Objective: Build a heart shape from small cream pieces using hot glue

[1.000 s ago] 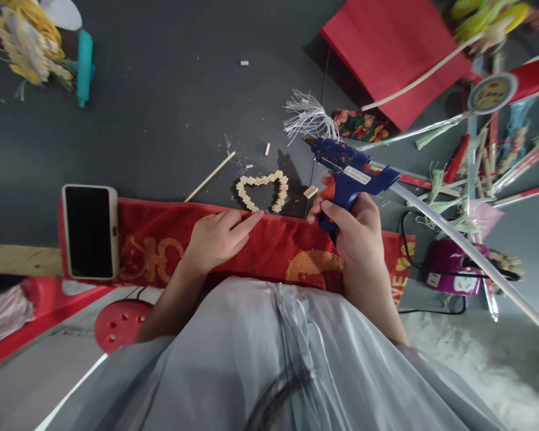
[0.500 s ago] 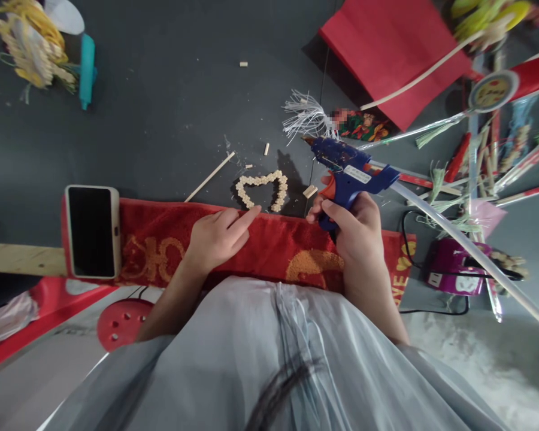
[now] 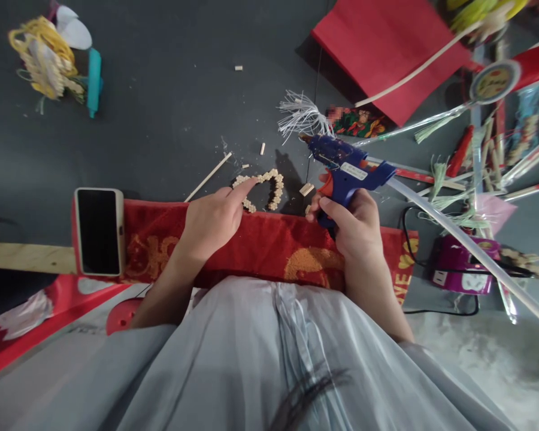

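My right hand (image 3: pixel 357 221) is wrapped round the handle of a blue hot glue gun (image 3: pixel 341 161), its nozzle pointing left. A long white glue stick (image 3: pixel 453 227) runs out of its back. My left hand (image 3: pixel 213 224) holds nothing; its index finger is stretched out over the left part of a curved outline of small pale wooden pieces (image 3: pixel 276 179), hiding some of it. Whether the fingertip touches the pieces I cannot tell. A thin wooden stick (image 3: pixel 209 176) and short cut bits of stick (image 3: pixel 263 148) lie around the outline. Another short piece (image 3: pixel 306 190) lies near the gun's handle.
A red towel (image 3: pixel 265 245) lies along the table's front edge, with a phone (image 3: pixel 99 232) at its left end. At right are a purple device (image 3: pixel 465 263) with a black cord, red paper (image 3: pixel 390 54) and cluttered craft sticks. A teal tool (image 3: pixel 94 82) lies at upper left.
My left hand has moved up, its index finger going from below the wooden outline to over its left part. My right hand still holds the glue gun in much the same place.
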A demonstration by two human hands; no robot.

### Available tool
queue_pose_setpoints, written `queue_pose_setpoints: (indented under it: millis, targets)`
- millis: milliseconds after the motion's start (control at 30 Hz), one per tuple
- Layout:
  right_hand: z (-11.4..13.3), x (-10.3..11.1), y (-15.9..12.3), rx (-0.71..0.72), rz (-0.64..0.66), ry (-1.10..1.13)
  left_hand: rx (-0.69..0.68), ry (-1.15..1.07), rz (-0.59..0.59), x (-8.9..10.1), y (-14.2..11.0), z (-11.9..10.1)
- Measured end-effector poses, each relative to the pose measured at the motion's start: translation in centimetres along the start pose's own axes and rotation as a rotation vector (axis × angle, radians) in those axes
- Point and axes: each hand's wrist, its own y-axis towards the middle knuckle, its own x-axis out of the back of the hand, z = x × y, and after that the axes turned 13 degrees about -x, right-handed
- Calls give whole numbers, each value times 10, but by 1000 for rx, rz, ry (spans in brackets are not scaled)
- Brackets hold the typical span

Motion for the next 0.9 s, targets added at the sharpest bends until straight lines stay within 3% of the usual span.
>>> queue_pose_setpoints:
  millis: [267,633,900]
  targets:
    - [-1,-1,1,7,-11,-21,41,-24,-137,-4,-10,12]
    - [0,-5,-1,32,-79,-114,-7,-39,-217,-19,-35,9]
    - [3,-12,-7,37,-69,-203,2,-47,-240,-30,-39,6]
